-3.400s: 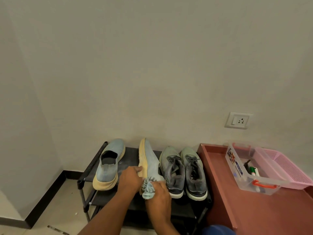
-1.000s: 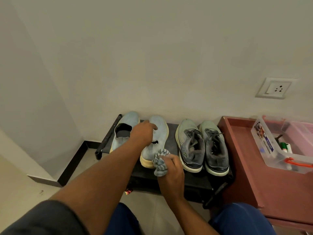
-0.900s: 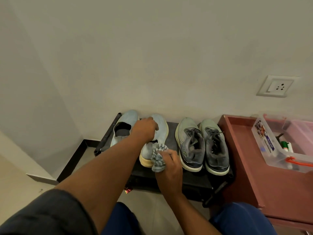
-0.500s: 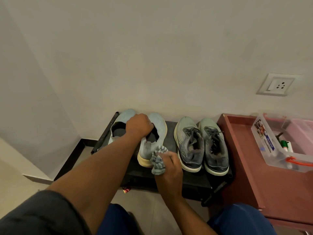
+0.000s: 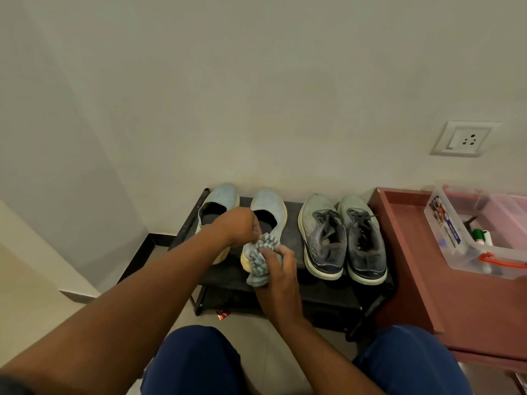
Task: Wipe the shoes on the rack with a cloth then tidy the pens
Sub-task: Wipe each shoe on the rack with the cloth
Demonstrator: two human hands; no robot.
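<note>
Pens (image 5: 480,236) blurred inside box (image 5: 445,240)

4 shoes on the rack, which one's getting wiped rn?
The second shoe from the left, a light-blue slip-on: the right hand presses the cloth against its heel and the left hand grips its collar. The others go untouched.

Black rack (image 5: 288,220) carries two blue slip-ons (image 5: 269,203) and two grey sneakers (image 5: 342,238).

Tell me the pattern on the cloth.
Blue-grey and white stripes on the cloth, bunched in the right hand; head view shows it.
</note>
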